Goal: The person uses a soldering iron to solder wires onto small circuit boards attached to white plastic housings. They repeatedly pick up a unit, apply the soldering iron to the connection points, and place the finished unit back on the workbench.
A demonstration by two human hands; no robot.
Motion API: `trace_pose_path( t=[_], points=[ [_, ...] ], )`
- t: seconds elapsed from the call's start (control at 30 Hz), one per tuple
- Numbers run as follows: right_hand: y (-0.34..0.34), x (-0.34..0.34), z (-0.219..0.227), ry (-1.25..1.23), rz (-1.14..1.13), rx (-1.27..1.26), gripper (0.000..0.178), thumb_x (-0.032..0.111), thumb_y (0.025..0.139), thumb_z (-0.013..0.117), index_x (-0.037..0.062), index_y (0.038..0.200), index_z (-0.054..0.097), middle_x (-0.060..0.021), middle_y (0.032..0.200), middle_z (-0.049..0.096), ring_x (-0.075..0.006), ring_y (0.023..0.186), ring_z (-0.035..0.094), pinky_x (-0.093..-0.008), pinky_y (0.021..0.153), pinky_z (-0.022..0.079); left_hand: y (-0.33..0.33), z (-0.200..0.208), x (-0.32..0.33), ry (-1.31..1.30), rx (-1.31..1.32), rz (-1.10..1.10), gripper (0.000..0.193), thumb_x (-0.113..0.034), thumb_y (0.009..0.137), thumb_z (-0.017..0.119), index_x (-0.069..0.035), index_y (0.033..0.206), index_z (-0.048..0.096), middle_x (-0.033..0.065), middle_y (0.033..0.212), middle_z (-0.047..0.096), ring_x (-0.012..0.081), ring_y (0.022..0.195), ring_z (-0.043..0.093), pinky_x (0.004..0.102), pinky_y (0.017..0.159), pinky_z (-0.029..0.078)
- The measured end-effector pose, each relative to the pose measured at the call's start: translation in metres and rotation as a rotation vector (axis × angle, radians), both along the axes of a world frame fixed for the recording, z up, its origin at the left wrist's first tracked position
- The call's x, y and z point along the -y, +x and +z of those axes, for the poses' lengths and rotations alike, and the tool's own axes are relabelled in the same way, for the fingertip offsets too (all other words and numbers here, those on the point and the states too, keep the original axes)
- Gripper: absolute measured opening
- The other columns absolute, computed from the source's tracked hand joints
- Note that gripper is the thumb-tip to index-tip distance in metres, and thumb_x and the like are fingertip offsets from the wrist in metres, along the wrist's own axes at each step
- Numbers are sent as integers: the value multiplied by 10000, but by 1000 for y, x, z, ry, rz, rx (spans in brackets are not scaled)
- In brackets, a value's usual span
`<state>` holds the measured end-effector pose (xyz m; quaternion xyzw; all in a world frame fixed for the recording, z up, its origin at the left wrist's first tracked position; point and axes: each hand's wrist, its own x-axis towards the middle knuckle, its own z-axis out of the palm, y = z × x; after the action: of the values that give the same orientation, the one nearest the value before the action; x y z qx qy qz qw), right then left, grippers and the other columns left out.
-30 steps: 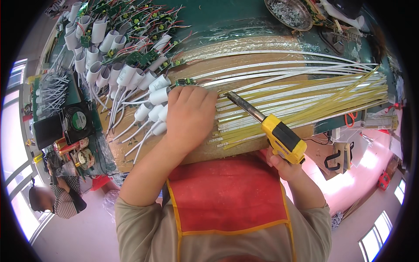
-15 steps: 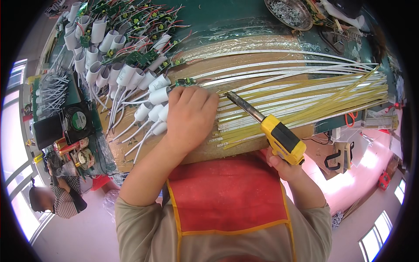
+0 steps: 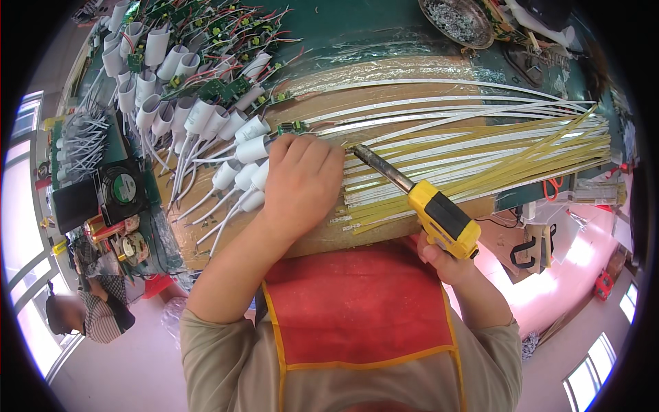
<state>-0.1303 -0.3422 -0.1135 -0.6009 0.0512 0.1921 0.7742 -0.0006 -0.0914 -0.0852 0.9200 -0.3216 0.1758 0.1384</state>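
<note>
My right hand (image 3: 449, 259) grips a yellow and black soldering gun (image 3: 445, 218), and its metal tip points up and left. The tip ends just beside the fingers of my left hand (image 3: 305, 178), at the left ends of the LED strips (image 3: 439, 150). Curled and pressed together, my left fingers hide whatever they hold. A small green circuit board (image 3: 293, 128) shows just above their knuckles. White cylindrical housings (image 3: 252, 150) with white wires lie directly left of this hand, some partly covered by it.
More white housings (image 3: 156, 48) and wired circuit boards (image 3: 223, 89) pile up at the far left. A round metal dish (image 3: 458, 24) of scraps sits at the far right. Left of the bench are a black reel (image 3: 122, 189) and a seated person (image 3: 96, 312).
The soldering gun has shifted very slightly left, with its tip still beside my left fingers. My left hand stays nearly in place.
</note>
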Motion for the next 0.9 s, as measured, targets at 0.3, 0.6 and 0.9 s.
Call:
trace_pose_path(
  t=[0.3,0.6,0.9],
  points=[
    [1,-2,3,4,-3,-28,280,0,807,675,3,1042,524,-19,792,555,-91,698,518,-252,613,435,0,-6,-2,-1,26,-5,195,-44,689,632,-64,883,639,57,815,591,237,799,582,387,809,437],
    [-1,-1,1,24,5,-40,257,-8,813,667,9,1028,529,-22,799,557,-99,712,526,-260,619,440,1,-8,-1,-55,50,-29,205,-38,679,642,-53,884,640,64,806,583,249,799,579,390,794,441],
    [0,0,2,32,-32,11,197,71,826,696,20,969,570,-40,788,587,-120,699,543,-270,614,450,0,-2,0,-9,-8,-9,203,-45,685,637,-59,888,640,62,809,579,247,811,577,385,795,437]
  ],
)
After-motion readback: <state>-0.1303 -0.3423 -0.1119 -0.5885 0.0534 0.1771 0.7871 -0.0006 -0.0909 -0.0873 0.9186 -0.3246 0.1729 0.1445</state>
